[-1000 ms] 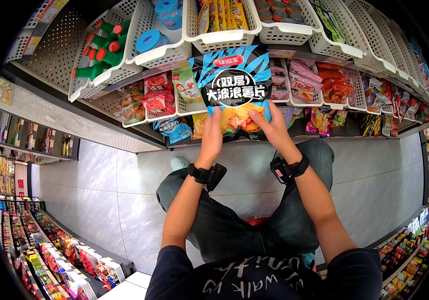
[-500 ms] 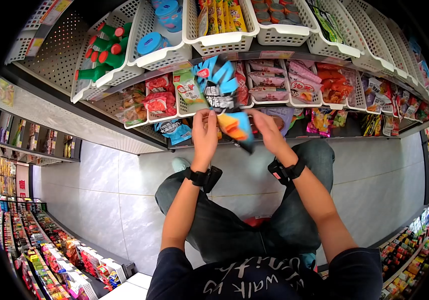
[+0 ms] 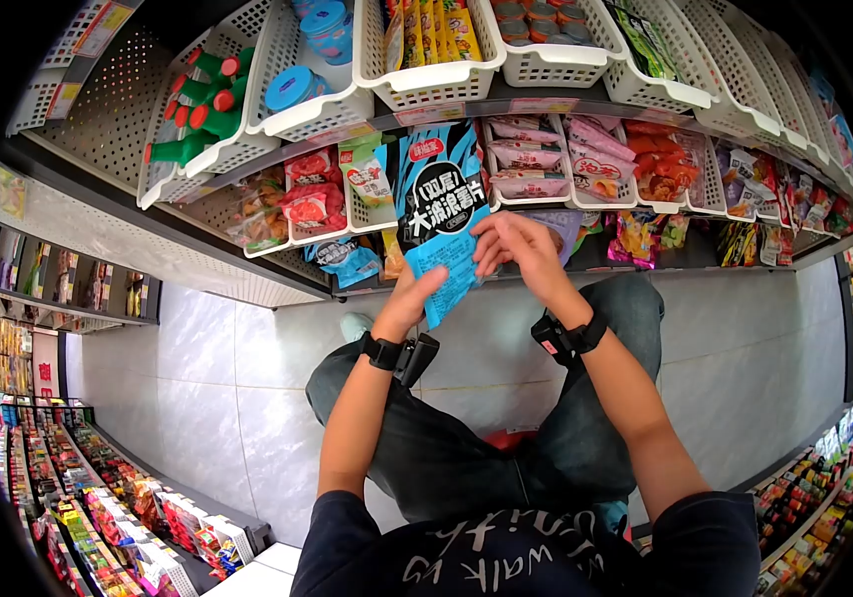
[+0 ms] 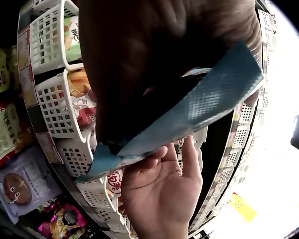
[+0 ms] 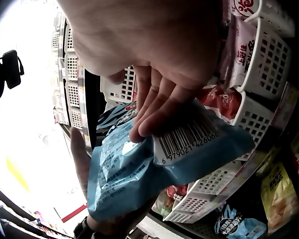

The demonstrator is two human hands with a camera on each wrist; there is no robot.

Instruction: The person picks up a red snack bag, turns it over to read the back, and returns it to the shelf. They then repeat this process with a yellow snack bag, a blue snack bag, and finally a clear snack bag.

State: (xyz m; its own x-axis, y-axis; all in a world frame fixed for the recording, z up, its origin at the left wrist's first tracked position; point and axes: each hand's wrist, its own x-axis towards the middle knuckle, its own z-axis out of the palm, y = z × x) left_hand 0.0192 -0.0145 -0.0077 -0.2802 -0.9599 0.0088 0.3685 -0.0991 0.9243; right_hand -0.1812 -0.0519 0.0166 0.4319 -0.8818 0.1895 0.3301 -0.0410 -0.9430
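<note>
A blue and black snack bag [image 3: 443,184] is tilted in front of the shelf, its lower part showing a plain blue printed side. My left hand [image 3: 410,300] grips the bag's lower left, thumb on the blue side. The right hand [image 3: 526,255] touches its right edge with bent fingers. In the right wrist view, the fingers of the right hand [image 5: 149,59] lie on the blue back of the bag [image 5: 122,172], beside a barcode. The left wrist view shows the left hand [image 4: 164,45] dark above the bag's blue edge [image 4: 204,107].
White baskets [image 3: 436,84] line the upper shelf, holding sachets, cans and tubs. Below them are trays of pink packets [image 3: 600,164] and red packets [image 3: 312,204]. Green bottles with red caps [image 3: 209,114] stand at left. Another blue bag [image 3: 344,261] lies on the bottom shelf.
The bag has turned from facing front, through a blurred edge-on view, to show part of its blue side. The left hand has shifted lower; the right hand let go, then came back against the bag.
</note>
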